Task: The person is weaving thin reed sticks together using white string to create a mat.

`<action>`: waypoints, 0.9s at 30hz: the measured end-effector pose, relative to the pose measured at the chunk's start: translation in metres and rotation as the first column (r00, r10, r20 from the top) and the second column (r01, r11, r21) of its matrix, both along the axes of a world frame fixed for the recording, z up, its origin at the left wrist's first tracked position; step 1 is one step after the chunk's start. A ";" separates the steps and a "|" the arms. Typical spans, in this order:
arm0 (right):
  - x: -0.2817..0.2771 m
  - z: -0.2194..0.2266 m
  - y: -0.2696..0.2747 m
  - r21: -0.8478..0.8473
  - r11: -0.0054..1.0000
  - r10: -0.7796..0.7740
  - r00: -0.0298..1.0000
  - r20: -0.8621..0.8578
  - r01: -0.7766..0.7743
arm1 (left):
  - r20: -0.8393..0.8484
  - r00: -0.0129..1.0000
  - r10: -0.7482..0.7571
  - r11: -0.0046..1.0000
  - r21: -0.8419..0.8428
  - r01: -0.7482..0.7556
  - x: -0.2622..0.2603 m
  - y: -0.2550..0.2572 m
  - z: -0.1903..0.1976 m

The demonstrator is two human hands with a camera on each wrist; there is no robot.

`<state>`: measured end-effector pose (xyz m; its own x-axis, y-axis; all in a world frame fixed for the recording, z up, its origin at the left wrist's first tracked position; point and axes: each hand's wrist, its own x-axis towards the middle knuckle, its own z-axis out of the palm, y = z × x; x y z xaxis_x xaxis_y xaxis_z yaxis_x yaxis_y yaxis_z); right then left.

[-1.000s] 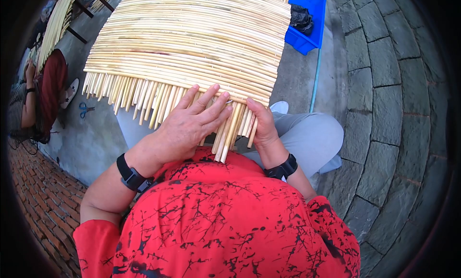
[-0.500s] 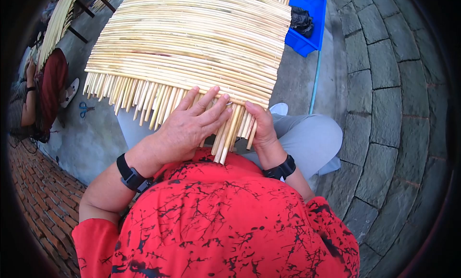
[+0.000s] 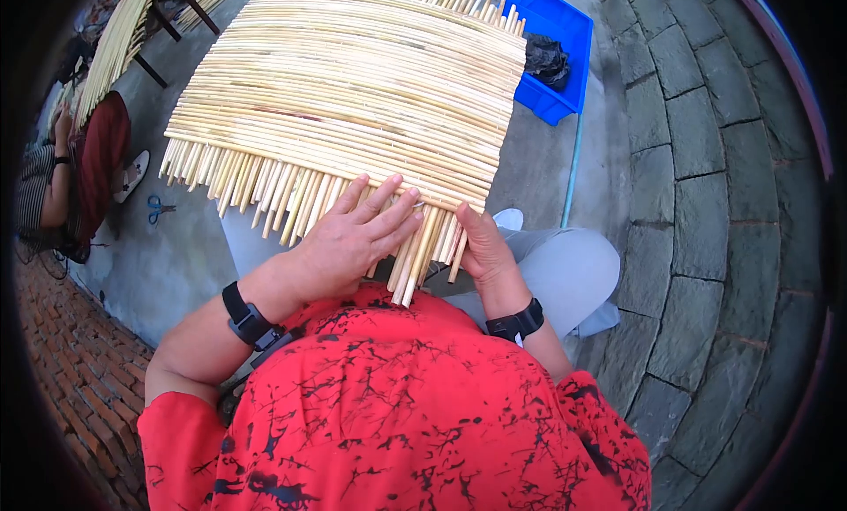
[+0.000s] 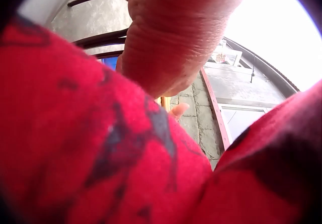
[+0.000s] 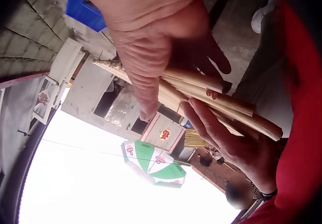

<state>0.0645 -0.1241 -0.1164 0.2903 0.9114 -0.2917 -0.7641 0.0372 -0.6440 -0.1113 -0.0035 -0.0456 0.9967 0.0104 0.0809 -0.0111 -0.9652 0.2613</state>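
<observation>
A mat of pale reed stalks (image 3: 353,96) lies before me, long stalks running crosswise. From its near edge a row of cut stalk ends (image 3: 265,193) sticks out toward my body. My left hand (image 3: 348,242) rests on this edge, fingers extended over the stalks. At the near right corner my right hand (image 3: 485,246) holds the edge, thumb on top and fingers underneath. The right wrist view shows those fingers below the stalk ends (image 5: 236,103), with the left hand (image 5: 239,151) opposite. Sleeve and hand (image 4: 171,38) hide most of the work in the left wrist view.
Beyond the mat's right side stands a blue crate (image 3: 578,70) with a black plastic bag (image 3: 547,63). A thin hose (image 3: 573,158) runs along the floor. At left are blue scissors (image 3: 159,209) and another seated person (image 3: 101,154) beside more stalks (image 3: 115,52).
The head view has shifted, so more of the mat's far edge and the crate shows. Both hands keep nearly the same places on the mat's near edge.
</observation>
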 end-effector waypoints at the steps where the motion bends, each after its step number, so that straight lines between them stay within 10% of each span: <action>1: 0.013 0.002 -0.008 -0.061 0.997 0.050 0.999 -0.001 -0.050 | 0.002 1.000 0.000 1.000 0.000 0.000 -0.002 0.000 -0.002; 5: 0.056 0.045 -0.031 -0.468 0.879 0.307 0.856 0.416 -0.087 | 0.020 1.000 0.002 0.998 -0.068 -0.001 -0.010 0.000 -0.008; 7: 0.063 0.055 -0.035 -0.190 0.952 0.049 0.494 0.868 0.240 | 0.027 0.999 -0.021 0.994 -0.104 0.024 -0.010 0.002 -0.007; 8: 0.057 0.066 -0.032 -0.189 0.950 0.046 0.487 0.872 0.247 | 0.035 0.999 -0.027 0.994 -0.104 0.030 -0.012 0.001 -0.006; 11: 0.020 0.082 0.009 -0.072 0.981 0.047 -0.146 0.988 -0.177 | 0.033 0.999 -0.025 0.997 -0.071 0.028 -0.013 0.001 -0.007; 21: 0.011 0.060 0.038 -0.027 0.927 -0.123 -0.372 0.920 -0.374 | 0.011 0.999 -0.036 0.999 -0.021 0.037 -0.021 0.001 -0.014; 27: 0.008 0.063 0.042 0.079 0.881 -0.260 -0.337 0.905 -0.467 | -0.026 0.999 -0.041 0.999 0.010 0.042 -0.020 -0.001 -0.006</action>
<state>0.0724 -0.0825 -0.0536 -0.2847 0.8429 0.4566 0.7666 0.4862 -0.4195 -0.1315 -0.0045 -0.0518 0.9980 -0.0318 0.0547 -0.0446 -0.9667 0.2522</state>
